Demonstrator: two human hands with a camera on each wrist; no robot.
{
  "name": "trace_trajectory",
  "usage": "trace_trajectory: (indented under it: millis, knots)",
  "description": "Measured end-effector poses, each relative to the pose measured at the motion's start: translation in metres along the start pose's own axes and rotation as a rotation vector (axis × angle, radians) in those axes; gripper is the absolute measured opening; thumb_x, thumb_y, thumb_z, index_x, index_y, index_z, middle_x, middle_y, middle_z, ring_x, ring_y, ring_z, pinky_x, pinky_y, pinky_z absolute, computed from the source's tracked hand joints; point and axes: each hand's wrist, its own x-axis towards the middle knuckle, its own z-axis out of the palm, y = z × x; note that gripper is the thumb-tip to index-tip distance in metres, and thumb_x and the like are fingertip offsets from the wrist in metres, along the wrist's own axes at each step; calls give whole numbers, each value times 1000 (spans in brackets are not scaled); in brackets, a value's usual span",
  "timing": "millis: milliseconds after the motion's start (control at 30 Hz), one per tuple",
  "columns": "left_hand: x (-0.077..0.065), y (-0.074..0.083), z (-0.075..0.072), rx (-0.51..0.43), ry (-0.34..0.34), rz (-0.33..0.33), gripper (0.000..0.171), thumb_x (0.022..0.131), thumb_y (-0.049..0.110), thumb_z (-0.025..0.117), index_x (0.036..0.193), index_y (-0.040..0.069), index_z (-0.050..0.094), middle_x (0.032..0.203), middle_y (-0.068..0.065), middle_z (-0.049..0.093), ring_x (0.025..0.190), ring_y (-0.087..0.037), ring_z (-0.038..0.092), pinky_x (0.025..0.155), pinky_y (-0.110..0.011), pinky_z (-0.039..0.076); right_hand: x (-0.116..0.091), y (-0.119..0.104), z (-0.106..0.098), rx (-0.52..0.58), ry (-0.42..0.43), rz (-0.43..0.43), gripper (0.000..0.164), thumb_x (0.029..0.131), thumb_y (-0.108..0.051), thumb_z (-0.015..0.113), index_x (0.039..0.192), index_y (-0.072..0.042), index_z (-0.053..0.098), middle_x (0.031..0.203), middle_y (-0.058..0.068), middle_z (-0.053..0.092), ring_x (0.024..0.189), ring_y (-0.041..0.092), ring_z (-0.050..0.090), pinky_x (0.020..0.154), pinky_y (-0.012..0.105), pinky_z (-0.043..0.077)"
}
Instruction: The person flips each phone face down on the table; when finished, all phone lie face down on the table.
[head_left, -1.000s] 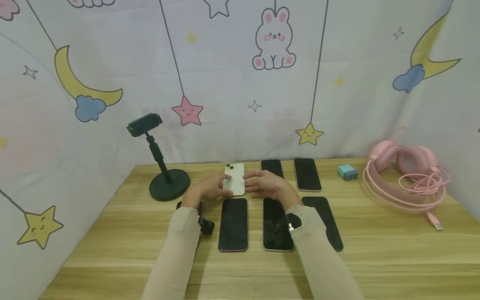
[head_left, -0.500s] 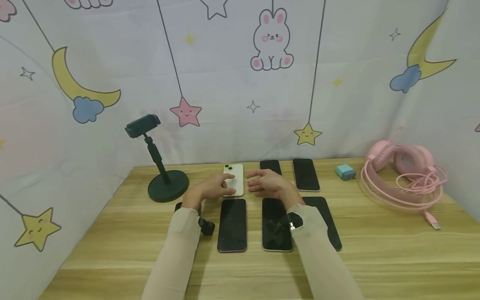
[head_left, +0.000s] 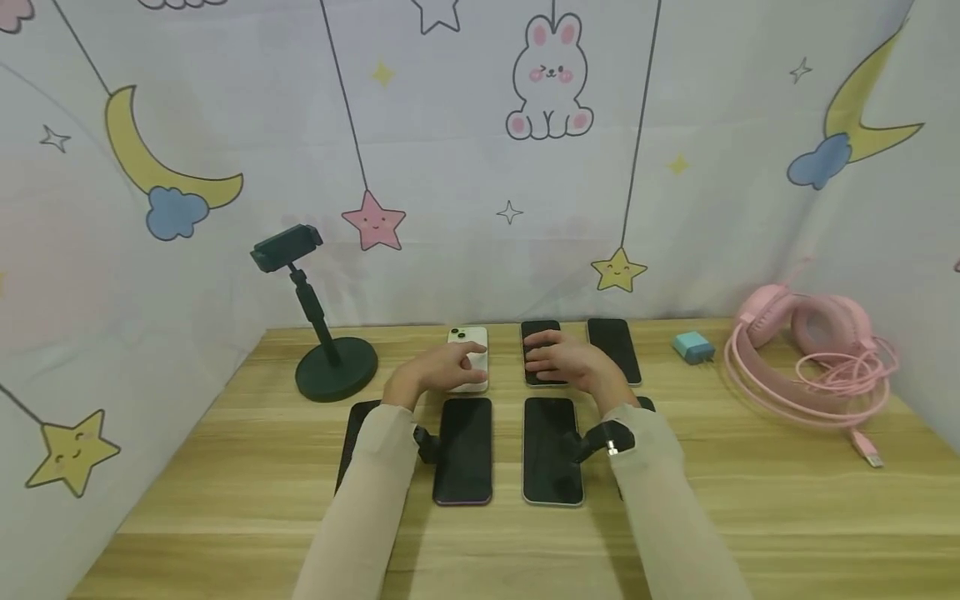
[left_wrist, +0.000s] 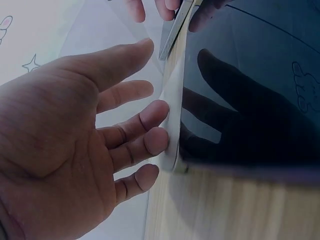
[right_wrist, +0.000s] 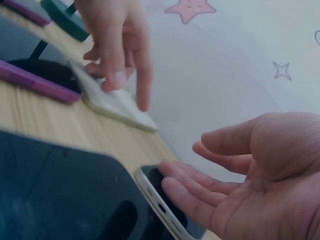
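Observation:
My left hand (head_left: 448,367) hovers at a white phone (head_left: 472,336) lying camera side up in the back row. In the left wrist view its loosely bent fingers (left_wrist: 155,142) are right at the phone's pale edge, and contact is hard to judge. Over the middle back phone, a black one (head_left: 537,326), is my right hand (head_left: 573,362). From the right wrist, its fingertips (right_wrist: 172,187) seem to touch or nearly touch that phone's glass. Neither hand grips anything. Another black phone (head_left: 613,346) lies to the right, its near part behind my right hand.
In front lie a purple-edged phone (head_left: 462,450), a pale-rimmed phone (head_left: 552,450), and a dark phone (head_left: 354,437) partly under my left sleeve. A phone stand (head_left: 335,367) stands at left. A blue charger plug (head_left: 693,347) and pink headphones (head_left: 772,375) sit at right.
My right hand has left the white phone's right edge and moved right, over the middle black phone. The left hand has shifted slightly right, over the white phone.

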Motion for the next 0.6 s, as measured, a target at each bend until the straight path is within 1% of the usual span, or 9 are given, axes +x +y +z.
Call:
trace_trajectory:
  millis: [67,200,300,433,600]
  knots:
    - [4,3,2,-3,-1,7,57,101,28,60,150,3,43,104,-9,64,83,-18,57,75,-33,46,-1,3,-4,-1,0,0,45,105,-3,44,149,4,38,149,26,40,134,39,47,108,45,40]
    - [11,8,5,0,8,24,56,102,28,60,149,2,44,99,-8,63,80,-17,55,75,-33,45,-2,6,-8,-1,-3,-7,45,105,-3,44,149,5,36,150,28,39,136,39,45,110,45,39]
    - [16,12,9,-5,18,40,55,101,27,60,148,2,45,99,-8,63,82,-17,56,78,-34,47,-4,7,-11,-7,8,-7,45,105,-3,44,149,5,37,151,28,39,135,39,45,109,45,39]
    - [22,20,15,-18,20,30,55,101,29,61,148,6,46,108,-8,65,93,-18,60,87,-37,49,-6,8,-16,-28,27,2,45,105,-2,45,149,6,37,149,28,41,134,39,46,108,44,40]
    - [28,29,19,-25,10,19,56,101,32,61,150,9,45,120,-11,65,108,-23,62,95,-42,48,-11,9,-26,-64,60,18,45,105,-3,44,149,5,38,147,29,43,134,39,47,107,45,41]
